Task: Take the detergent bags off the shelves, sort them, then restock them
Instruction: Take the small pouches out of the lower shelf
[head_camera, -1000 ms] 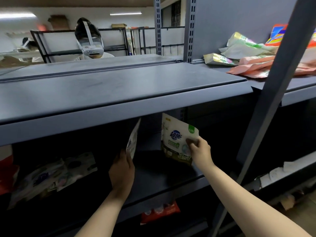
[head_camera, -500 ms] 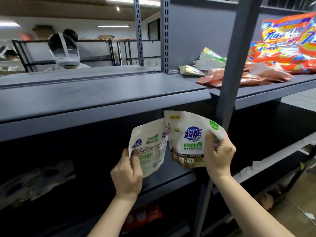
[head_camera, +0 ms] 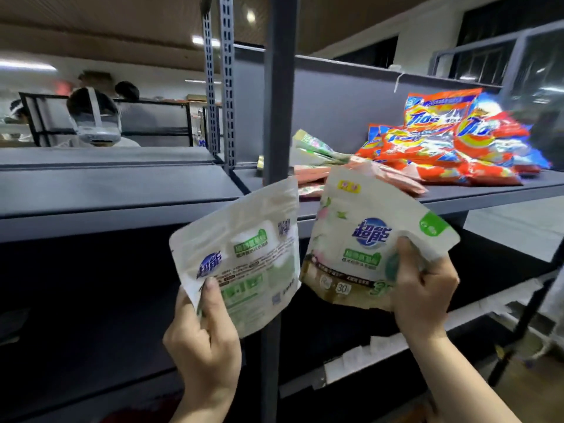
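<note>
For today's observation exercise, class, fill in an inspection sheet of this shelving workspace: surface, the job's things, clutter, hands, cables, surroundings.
Surface: grey metal shelf at chest height on the right; bare grey shelf on the left.
Job's things: left pouch, white and green, back side showing; right pouch, front side showing; both held up before the upright post. Orange Tide bags heaped on the right shelf, pink and green packs beside them.
Clutter: white paper strips on a lower shelf edge.
Hands: left hand grips the left pouch's lower corner; right hand grips the right pouch's lower right side.
Cables: nothing seen.
Surroundings: another person wearing a headset behind the shelves; ceiling lights.
</note>
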A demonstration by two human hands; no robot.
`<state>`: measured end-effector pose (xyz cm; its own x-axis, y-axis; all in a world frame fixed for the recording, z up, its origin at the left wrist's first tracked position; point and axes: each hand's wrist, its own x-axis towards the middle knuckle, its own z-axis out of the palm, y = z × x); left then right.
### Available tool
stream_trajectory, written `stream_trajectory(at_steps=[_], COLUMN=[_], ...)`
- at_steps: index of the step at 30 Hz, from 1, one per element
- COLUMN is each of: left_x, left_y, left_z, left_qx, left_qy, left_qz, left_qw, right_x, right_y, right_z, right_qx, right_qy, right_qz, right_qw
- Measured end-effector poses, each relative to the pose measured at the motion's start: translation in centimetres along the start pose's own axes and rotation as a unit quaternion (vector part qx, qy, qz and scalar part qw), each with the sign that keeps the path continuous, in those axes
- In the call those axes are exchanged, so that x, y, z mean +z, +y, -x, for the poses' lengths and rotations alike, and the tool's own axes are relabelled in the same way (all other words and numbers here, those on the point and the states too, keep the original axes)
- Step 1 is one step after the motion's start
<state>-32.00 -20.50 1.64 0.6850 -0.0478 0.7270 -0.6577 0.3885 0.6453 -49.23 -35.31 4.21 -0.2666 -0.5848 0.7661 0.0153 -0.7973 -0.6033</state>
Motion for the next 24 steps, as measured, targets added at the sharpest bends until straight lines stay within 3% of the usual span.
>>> stream_trajectory(at_steps=[7,12,15,19,24], left_x=[8.7,15.9,20.0,25.4,31.3], left_y=[6.5,10.2,11.7,11.9,9.1], left_z=[-0.1,-3.4,-5.8,-9.8,-14.5], left_qx=[0.075,-0.066,-0.097,-0.087,0.025], left_qy=[0.014,0.021,0.013,0.024,0.041], left_qz=[-0.036,0.055,0.067,0.001,-0.165], left_qw=[0.996,0.996,0.993,0.996,0.985], right_x=[-5.2,-7.0,-7.5,-7.3,-7.0], right_y=[1.8,1.9,2.7,4.3,6.5], right_z=[-9.6,-16.2,-19.4,-22.7,-26.4], right_qx=[0.053,0.041,0.042,0.058,0.052], right_qy=[-0.014,-0.024,-0.006,-0.002,-0.01], right_qz=[-0.038,-0.042,-0.049,-0.058,-0.072], right_qw=[0.998,0.998,0.998,0.997,0.996])
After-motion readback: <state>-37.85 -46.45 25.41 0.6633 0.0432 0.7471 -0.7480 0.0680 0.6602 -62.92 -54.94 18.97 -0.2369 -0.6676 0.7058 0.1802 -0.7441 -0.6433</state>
